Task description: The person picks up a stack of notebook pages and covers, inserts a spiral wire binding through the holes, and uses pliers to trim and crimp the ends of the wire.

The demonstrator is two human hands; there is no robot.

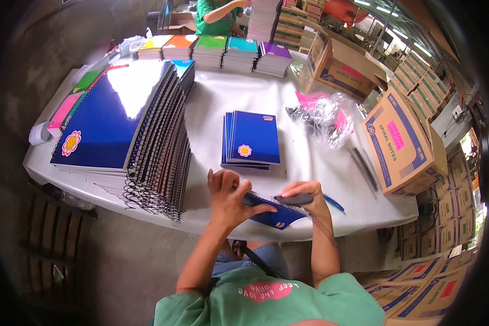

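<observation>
The left hand (228,198) is clamped on a small blue notebook (280,218), which is tilted between both hands. The right hand (305,194) is closed around a dark tool (296,199) at the notebook's edge, and a wire coil (324,229) hangs just below it. Beyond the hands lies a small blue stack (255,136).

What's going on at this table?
A person's left hand holds a blue-covered notebook, while the right hand grips a dark grey object, too unclear to identify, at its edge. A wire coil trails below the right hand. Beyond the hands, a small pile of blue notebooks lies on the white-covered table; a tall stack of spiral notebooks stands to the left.
</observation>
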